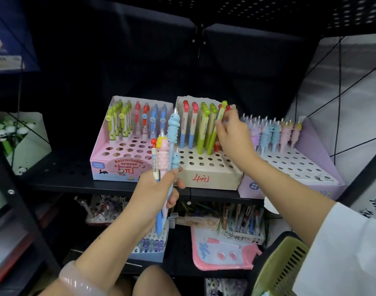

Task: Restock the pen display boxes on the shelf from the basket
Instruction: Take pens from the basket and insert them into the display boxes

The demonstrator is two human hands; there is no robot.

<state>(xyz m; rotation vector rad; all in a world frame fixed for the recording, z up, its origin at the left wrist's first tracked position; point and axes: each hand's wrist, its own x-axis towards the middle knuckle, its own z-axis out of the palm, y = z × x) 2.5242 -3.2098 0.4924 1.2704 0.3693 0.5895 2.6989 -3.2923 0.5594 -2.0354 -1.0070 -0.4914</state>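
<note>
Black perforated shelf (pixel 61 174) carries 3 display boxes: pink box (pixel 110 161) left of fingers (pixel 226 122), beige box (pixel 206 178) below, lilac box (pixel 317 159) right.

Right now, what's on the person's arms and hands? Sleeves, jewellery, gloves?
Both hands are bare, no gloves or rings visible. The left hand has a bare forearm with a pale pink, translucent bangle at the wrist. The right hand has a bare forearm; a loose white sleeve covers the upper arm to about the elbow.

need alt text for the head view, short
A person's right hand pinches a green-topped pen over the beige cardboard display box on a black shelf, while the left hand grips a bunch of pastel novelty pens.
</note>
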